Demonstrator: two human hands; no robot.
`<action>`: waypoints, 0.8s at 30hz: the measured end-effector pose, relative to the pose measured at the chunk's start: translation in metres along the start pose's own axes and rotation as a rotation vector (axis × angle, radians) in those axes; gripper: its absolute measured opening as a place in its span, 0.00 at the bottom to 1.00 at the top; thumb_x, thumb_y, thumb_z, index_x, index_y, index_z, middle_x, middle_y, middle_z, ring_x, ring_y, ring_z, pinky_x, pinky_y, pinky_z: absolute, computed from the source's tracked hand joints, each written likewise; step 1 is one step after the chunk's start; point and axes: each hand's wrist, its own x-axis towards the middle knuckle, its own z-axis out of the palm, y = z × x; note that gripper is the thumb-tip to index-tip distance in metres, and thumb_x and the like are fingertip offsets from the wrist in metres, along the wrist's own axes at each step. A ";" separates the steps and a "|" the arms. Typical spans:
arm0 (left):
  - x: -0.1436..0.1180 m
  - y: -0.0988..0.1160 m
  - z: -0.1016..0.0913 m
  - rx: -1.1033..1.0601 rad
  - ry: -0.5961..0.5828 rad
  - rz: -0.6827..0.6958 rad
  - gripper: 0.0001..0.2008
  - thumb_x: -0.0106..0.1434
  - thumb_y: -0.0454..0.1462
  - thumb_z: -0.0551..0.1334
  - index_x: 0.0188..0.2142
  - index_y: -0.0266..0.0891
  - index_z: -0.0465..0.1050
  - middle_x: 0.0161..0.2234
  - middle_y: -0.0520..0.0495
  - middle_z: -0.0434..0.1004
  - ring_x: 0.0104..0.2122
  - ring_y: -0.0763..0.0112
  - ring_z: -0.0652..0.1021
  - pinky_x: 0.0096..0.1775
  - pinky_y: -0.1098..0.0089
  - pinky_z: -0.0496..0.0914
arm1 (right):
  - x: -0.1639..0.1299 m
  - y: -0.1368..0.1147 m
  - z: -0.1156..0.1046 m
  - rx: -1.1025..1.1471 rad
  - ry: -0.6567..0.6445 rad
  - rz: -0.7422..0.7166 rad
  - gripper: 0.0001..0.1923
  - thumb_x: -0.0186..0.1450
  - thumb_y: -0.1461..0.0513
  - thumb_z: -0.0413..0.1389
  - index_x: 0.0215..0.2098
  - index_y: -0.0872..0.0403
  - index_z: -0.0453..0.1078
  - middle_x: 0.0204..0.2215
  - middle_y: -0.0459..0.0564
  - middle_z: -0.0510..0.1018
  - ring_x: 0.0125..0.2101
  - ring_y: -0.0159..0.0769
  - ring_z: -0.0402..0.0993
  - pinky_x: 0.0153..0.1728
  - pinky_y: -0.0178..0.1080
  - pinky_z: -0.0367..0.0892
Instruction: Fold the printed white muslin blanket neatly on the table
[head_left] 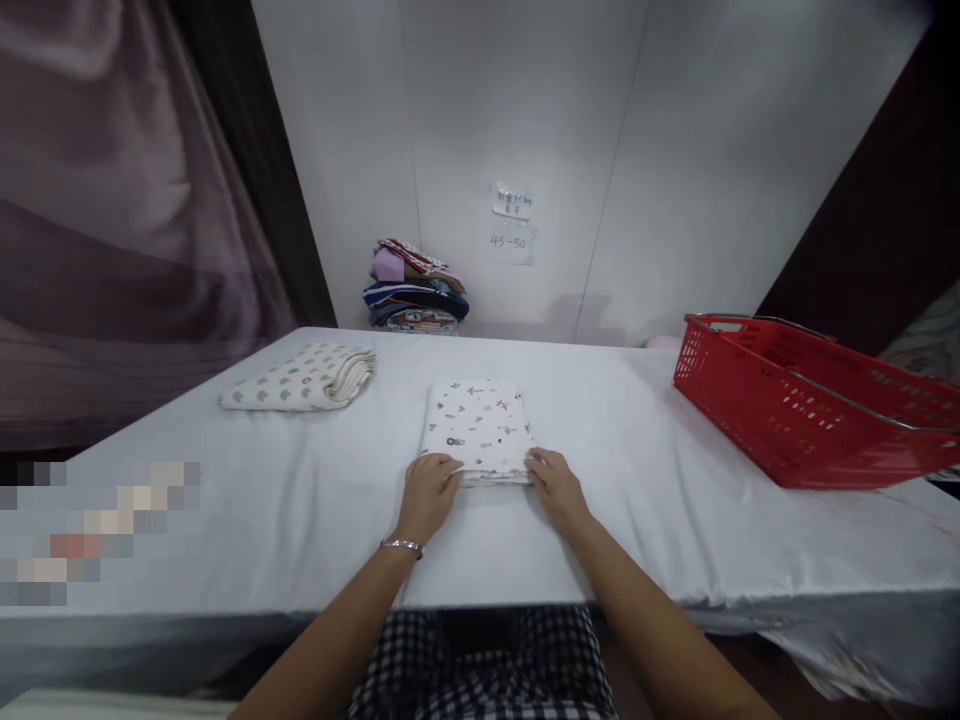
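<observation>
The one camera sits on the person's head and faces forward and down across the white table (622,450). It is near to the work: the left hand (429,495) appears at seven o'clock from the centre, the right hand (556,490) at five, the lap (491,675) at six. Beyond, the view reaches the wall (517,120) at twelve and includes the red basket (787,430) at three.

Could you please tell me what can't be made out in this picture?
Head view:
Underside of the central folded cloth: hidden by its upper layers.
Floor of the red basket: hidden by its near wall; right end cut off by the picture's edge.
Upper wall note: writing too small and blurred.
Pixelated patch at left: contents masked.
</observation>
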 end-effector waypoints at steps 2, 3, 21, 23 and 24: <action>0.000 0.002 0.000 -0.002 0.029 0.016 0.10 0.59 0.38 0.53 0.35 0.44 0.73 0.36 0.48 0.73 0.41 0.65 0.70 0.49 0.59 0.59 | 0.002 0.000 0.000 0.030 0.029 0.006 0.13 0.64 0.64 0.45 0.42 0.50 0.69 0.46 0.49 0.69 0.47 0.34 0.62 0.46 0.39 0.64; -0.001 0.004 0.001 -0.002 0.040 0.034 0.10 0.60 0.38 0.53 0.36 0.44 0.73 0.37 0.48 0.73 0.41 0.66 0.70 0.50 0.59 0.59 | 0.002 0.000 0.000 0.047 0.054 0.010 0.13 0.64 0.64 0.45 0.42 0.51 0.69 0.45 0.49 0.70 0.47 0.34 0.62 0.47 0.39 0.64; -0.002 0.003 0.002 0.038 -0.029 0.082 0.11 0.60 0.42 0.54 0.37 0.45 0.73 0.37 0.47 0.73 0.41 0.64 0.70 0.48 0.59 0.59 | -0.004 0.000 -0.011 0.009 0.021 -0.050 0.15 0.61 0.66 0.47 0.44 0.50 0.68 0.45 0.50 0.70 0.47 0.36 0.62 0.46 0.42 0.64; -0.002 0.004 0.002 0.030 -0.020 0.075 0.11 0.60 0.42 0.54 0.36 0.45 0.74 0.36 0.48 0.74 0.40 0.64 0.70 0.47 0.60 0.59 | -0.004 0.000 -0.010 -0.007 0.021 -0.045 0.15 0.62 0.65 0.46 0.44 0.50 0.68 0.45 0.50 0.70 0.46 0.36 0.62 0.46 0.42 0.64; -0.002 0.005 0.002 0.028 -0.020 0.069 0.11 0.60 0.42 0.54 0.36 0.45 0.74 0.36 0.48 0.74 0.40 0.64 0.70 0.47 0.60 0.59 | -0.004 0.001 -0.010 -0.014 0.019 -0.043 0.15 0.63 0.65 0.46 0.44 0.50 0.68 0.45 0.50 0.70 0.46 0.37 0.62 0.46 0.42 0.64</action>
